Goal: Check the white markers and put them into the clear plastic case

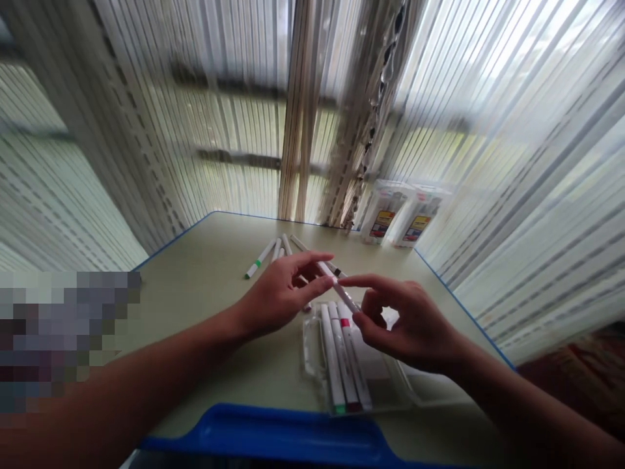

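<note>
Your left hand (286,286) is pinching the upper end of a white marker (346,296) between thumb and fingers, just right of the frame's centre. Your right hand (405,319) is closing on the same marker from the right: its thumb is pressing near the lower end, while its index finger is stretching toward your left thumb tip. The marker is slanting down to the right between both hands, above a clear plastic case (410,391) in the lower middle of the frame.

In the left part of that case, three white markers (342,358) are lying side by side, one showing a green end, one a dark red end and one a pinkish-red band. Behind your left hand, several loose markers are resting on the pale tabletop (195,267), among them a green-banded marker (260,259) and, partly hidden, a black-banded marker (336,270).

A blue tray (293,433) is running along the bottom edge of the frame. At right of centre, higher up, two clear packages (383,218) with yellow-and-red labels are standing before a string curtain (244,130), which is filling the upper frame.
</note>
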